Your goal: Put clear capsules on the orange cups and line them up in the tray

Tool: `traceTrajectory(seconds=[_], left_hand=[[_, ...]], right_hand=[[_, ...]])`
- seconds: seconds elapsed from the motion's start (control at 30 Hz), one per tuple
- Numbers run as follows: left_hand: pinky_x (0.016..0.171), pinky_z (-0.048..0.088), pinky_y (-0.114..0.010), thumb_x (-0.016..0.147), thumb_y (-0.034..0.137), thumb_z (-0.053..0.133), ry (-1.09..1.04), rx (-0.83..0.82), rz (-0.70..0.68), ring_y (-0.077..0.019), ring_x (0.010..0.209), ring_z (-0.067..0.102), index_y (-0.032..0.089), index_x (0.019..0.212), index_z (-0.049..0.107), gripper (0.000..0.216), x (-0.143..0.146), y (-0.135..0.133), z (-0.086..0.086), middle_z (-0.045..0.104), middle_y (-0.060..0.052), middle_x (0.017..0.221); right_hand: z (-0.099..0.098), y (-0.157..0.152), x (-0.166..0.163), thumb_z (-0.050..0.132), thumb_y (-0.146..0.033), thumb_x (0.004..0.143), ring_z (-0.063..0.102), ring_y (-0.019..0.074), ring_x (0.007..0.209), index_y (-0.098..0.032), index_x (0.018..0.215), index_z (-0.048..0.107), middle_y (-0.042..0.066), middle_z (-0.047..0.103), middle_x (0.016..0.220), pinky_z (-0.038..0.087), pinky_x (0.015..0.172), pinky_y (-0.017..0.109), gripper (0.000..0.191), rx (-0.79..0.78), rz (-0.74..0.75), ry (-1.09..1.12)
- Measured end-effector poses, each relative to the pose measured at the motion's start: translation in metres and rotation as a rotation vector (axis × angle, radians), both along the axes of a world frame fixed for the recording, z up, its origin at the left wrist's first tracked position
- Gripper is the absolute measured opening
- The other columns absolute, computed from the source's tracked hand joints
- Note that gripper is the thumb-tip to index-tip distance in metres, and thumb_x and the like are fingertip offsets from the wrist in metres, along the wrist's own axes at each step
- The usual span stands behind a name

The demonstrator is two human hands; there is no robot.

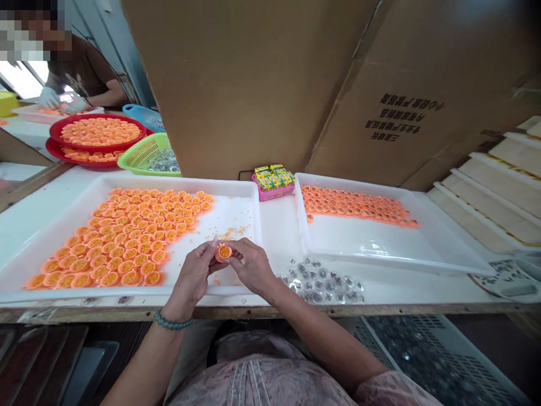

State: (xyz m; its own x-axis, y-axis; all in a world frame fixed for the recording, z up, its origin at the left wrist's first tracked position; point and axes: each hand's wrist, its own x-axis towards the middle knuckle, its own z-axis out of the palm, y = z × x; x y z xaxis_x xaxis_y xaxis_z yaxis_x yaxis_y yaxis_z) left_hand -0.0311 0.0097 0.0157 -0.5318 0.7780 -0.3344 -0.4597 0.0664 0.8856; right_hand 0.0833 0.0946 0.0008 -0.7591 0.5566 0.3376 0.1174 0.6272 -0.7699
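A small orange cup with yellow-orange beads inside point(225, 252) is pinched between my two hands, over the near right corner of a white tray point(236, 203). My left hand point(196, 268) has its fingers closed on the cup's left side. From the right, my right hand point(251, 265) grips the same cup with thumb and fingers. Rows of similar filled orange cups point(127, 242) cover the left part of this tray, and loose beads point(232, 232) lie scattered near my hands. Clear round plastic pieces point(323, 282) are heaped on the table to the right of my hands.
A second white tray point(363, 248) holds rows of orange pieces with dark centres. Between the trays sits a pink basket point(276, 193) of yellow-green packets. Cardboard point(262, 84) stands behind. Red trays point(54, 132) and a green basket point(131, 160) are at left, near a gloved co-worker point(99, 73).
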Motion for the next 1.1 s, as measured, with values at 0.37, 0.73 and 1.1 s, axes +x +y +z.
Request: traceTrajectory(seconds=[0.37,0.73,1.1], left_hand=[[0.07,0.055,-0.024,0.063,0.031,0.078,0.021,-0.023,-0.004,-0.0155,0.077,0.064,0.016,0.096,0.066,0.039,-0.005,0.0,-0.008,0.069,-0.004,0.09],[0.064,0.057,-0.022,0.063,0.026,0.077,0.044,-0.119,0.008,-0.0184,0.071,0.067,0.014,0.083,0.067,0.025,-0.006,0.001,-0.004,0.07,-0.005,0.079],[0.068,0.058,-0.022,0.072,0.024,0.07,0.093,-0.14,0.002,-0.0169,0.073,0.067,0.016,0.084,0.069,0.014,-0.007,0.002,-0.004,0.07,-0.003,0.082]], right_hand=[[0.012,-0.002,0.011,0.057,-0.028,0.084,0.056,0.0171,0.094,-0.017,0.109,0.057,0.007,0.061,0.098,0.046,0.082,0.027,0.027,0.195,-0.121,-0.008],[-0.033,0.065,0.07,0.073,-0.03,0.07,0.058,0.0155,0.083,-0.02,0.107,0.063,0.005,0.06,0.098,0.046,0.077,0.027,0.04,0.107,-0.046,-0.489],[-0.037,0.052,0.084,0.064,-0.023,0.078,0.055,0.0193,0.089,-0.017,0.082,0.067,0.008,0.057,0.094,0.046,0.076,0.029,0.008,0.253,-0.049,-0.608]])
